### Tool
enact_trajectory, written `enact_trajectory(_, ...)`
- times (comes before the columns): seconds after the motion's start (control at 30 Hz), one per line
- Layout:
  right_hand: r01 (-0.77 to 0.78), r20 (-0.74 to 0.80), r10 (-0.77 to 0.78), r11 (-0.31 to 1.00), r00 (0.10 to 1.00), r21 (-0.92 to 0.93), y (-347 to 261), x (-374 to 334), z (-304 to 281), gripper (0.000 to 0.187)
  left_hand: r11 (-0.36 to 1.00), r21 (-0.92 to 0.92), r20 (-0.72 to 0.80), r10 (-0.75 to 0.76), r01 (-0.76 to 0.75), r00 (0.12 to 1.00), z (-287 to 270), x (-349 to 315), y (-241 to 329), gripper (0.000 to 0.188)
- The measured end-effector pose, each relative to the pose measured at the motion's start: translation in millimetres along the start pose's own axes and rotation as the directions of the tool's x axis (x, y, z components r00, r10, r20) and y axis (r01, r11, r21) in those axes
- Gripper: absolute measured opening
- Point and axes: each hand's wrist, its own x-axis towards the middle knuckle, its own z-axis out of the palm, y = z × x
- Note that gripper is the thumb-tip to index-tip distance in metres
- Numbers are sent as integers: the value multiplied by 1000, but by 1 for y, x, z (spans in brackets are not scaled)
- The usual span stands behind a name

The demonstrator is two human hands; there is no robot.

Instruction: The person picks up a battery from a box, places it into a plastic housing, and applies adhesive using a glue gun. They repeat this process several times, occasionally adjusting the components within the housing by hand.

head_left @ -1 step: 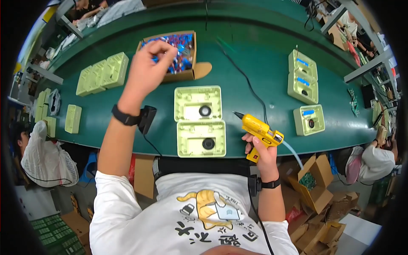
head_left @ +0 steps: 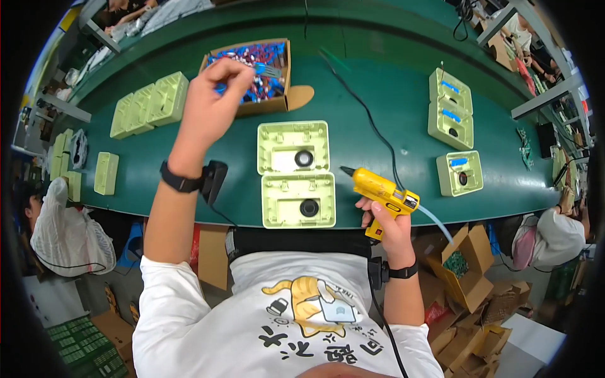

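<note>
My left hand (head_left: 217, 101) is pinched over the near side of an open cardboard box (head_left: 289, 75) filled with blue parts and thin red wires. At its fingertips shows a small blue-and-grey part (head_left: 267, 70), slightly blurred. My right hand (head_left: 392, 230) is wrapped round the handle of a yellow glue gun (head_left: 378, 185), whose dark nozzle points left and whose pale glue stick trails behind. Between my hands, near the bench's front edge, lie two pale-green plastic housings (head_left: 292, 181), one behind the other, each with a round black part in it.
Three green housings with blue parts inside stand at the right (head_left: 460, 174). More housings (head_left: 166, 99) sit at the left on the green bench (head_left: 353, 145). A black cable (head_left: 372, 123) crosses the bench to the glue gun. Cardboard boxes (head_left: 471, 268) stand below at right; people work on both sides.
The blue-and-grey part shows more clearly at my left fingertips. The bench and housings appear slightly higher in the picture. My right hand keeps hold of the glue gun.
</note>
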Motion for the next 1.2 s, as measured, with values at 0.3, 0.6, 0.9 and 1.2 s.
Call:
enact_trajectory(0.3,170,292,29,754,956,-634,-51,11,63,27,779,-196,-85,-619,596,781,-27,-169,-31,17)
enact_trajectory(0.6,238,288,45,452,957,-860,-50,33,105,27,814,-313,-185,-558,490,809,-28,-231,-32,39)
enact_trajectory(0.9,108,199,194,400,961,-910,-50,32,106,32,920,299,-37,-252,252,967,-38,-238,-12,32)
enact_trajectory(1.2,-30,100,139,717,985,-697,-56,16,91,27,895,-393,-319,-347,210,882,51,-205,23,19)
